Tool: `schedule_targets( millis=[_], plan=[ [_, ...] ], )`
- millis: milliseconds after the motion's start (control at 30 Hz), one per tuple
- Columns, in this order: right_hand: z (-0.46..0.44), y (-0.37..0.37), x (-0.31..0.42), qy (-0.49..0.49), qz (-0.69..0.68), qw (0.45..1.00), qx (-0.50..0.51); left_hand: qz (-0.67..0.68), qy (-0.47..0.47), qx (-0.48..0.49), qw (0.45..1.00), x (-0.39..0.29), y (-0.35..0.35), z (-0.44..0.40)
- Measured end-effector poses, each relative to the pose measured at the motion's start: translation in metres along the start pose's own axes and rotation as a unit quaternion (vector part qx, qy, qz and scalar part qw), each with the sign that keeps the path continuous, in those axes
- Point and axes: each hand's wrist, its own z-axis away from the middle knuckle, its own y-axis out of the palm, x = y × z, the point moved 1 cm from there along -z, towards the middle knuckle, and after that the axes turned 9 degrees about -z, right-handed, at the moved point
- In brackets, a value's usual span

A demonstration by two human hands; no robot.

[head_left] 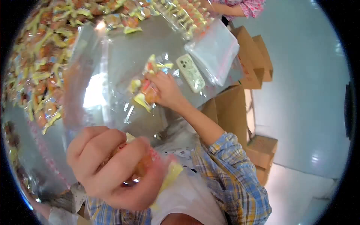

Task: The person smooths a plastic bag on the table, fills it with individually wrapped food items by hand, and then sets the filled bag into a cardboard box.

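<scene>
Close to the camera, my left hand (108, 165) is closed around a snack packet (144, 165) with an orange-brown middle and a yellow wrapper end. The fingers cover much of it. Farther out over the table, my right hand (167, 88) has its fingers closed on snack packets (150, 92) with clear and yellow wrapping. How many it holds, I cannot tell. To the right of that hand lies a phone in a pale green case (190, 73). A large clear plastic bag (90, 82) lies flat to the left of my right hand.
Many similar packets (41, 67) are heaped along the left and far side of the table. Neat rows of packets (183, 17) stand at the far edge, near another person's arm (228, 9). A stack of clear bags (215, 50) and cardboard boxes (230, 112) are on the right.
</scene>
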Motion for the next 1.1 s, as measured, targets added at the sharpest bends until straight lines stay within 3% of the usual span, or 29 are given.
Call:
schedule_targets(
  millis=[100, 167, 233, 333, 467, 533, 667, 700, 800, 900, 1100],
  plan=[
    [-0.022, 0.006, -0.004, -0.041, 0.06, 0.996, -0.05, 0.011, -0.037, 0.073, 0.997, 0.006, 0.003, -0.014],
    [-0.035, 0.013, -0.006, 0.016, 0.002, 1.0, 0.005, 0.052, -0.025, 0.094, 0.994, 0.015, 0.011, -0.015],
    [-0.046, 0.023, -0.008, -0.045, 0.059, 0.995, -0.07, 0.094, 0.011, 0.081, 0.992, 0.019, 0.022, -0.012],
    [-0.057, 0.039, -0.007, -0.031, 0.055, 0.995, -0.083, 0.139, 0.037, 0.053, 0.988, 0.029, 0.032, -0.011],
    [-0.061, 0.066, -0.02, -0.069, 0.146, 0.981, -0.107, 0.148, 0.074, 0.032, 0.986, 0.029, 0.038, -0.005],
    [-0.067, 0.044, -0.006, -0.073, 0.127, 0.987, -0.072, 0.159, 0.084, 0.028, 0.983, 0.031, 0.043, -0.005],
    [-0.072, 0.033, 0.003, -0.048, 0.062, 0.997, -0.029, 0.179, 0.077, 0.033, 0.98, 0.023, 0.043, 0.005],
    [-0.074, 0.034, 0.004, -0.093, 0.039, 0.992, -0.074, 0.183, 0.074, 0.032, 0.98, 0.02, 0.042, 0.007],
    [-0.081, 0.043, -0.013, -0.165, 0.103, 0.975, -0.104, 0.183, 0.06, 0.024, 0.981, 0.023, 0.044, 0.013],
    [-0.075, 0.039, 0.0, -0.101, 0.091, 0.988, -0.075, 0.175, 0.042, 0.021, 0.983, 0.017, 0.041, 0.016],
    [-0.076, 0.047, -0.006, -0.164, 0.08, 0.976, -0.117, 0.166, 0.028, 0.011, 0.986, 0.021, 0.042, 0.019]
  ],
)
